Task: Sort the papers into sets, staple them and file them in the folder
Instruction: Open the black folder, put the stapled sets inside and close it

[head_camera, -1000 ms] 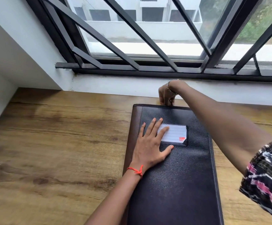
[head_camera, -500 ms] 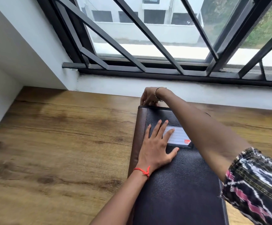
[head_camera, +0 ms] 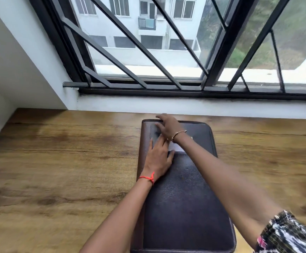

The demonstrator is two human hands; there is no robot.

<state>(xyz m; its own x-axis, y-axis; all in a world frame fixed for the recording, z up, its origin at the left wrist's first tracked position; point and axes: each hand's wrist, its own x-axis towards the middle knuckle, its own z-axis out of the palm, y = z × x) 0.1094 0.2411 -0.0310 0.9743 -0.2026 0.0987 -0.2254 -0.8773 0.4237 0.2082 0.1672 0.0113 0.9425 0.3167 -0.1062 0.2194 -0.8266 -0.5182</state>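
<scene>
A closed black folder (head_camera: 183,207) with a brown spine lies lengthwise on the wooden table (head_camera: 57,161). My left hand (head_camera: 158,159) presses flat on its cover, fingers straight, partly covering the white label (head_camera: 176,147). My right hand (head_camera: 168,126) reaches across to the folder's far left corner. Its fingers curl over the far edge and seem to pinch something there, which blur hides. No loose papers or stapler are in view.
A white sill and a black barred window (head_camera: 148,57) stand just beyond the folder's far edge. A white wall (head_camera: 11,66) closes off the table's left side. Bare wood shows to the left and right of the folder.
My right hand has slid left along the folder's far edge, from its middle to the far left corner. My left hand stays flat on the cover. The view has tilted upward.
</scene>
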